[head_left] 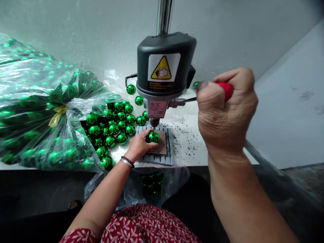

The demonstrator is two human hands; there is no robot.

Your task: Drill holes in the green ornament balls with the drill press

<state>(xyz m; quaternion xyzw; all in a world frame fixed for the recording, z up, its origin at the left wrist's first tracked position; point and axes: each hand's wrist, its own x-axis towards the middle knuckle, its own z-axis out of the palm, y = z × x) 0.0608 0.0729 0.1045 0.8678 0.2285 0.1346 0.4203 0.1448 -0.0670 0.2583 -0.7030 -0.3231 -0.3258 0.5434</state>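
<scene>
Noting left fingers curled partly around the ball on the pad beneath the chuck, and right fingers closed around the knob, we judge a slack left grip could let the ball spin or crack.

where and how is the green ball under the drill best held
The green ball is probably best gripped around its sides, coming from the left, as the left hand does: it is round, and the drill stands over its top.
</scene>
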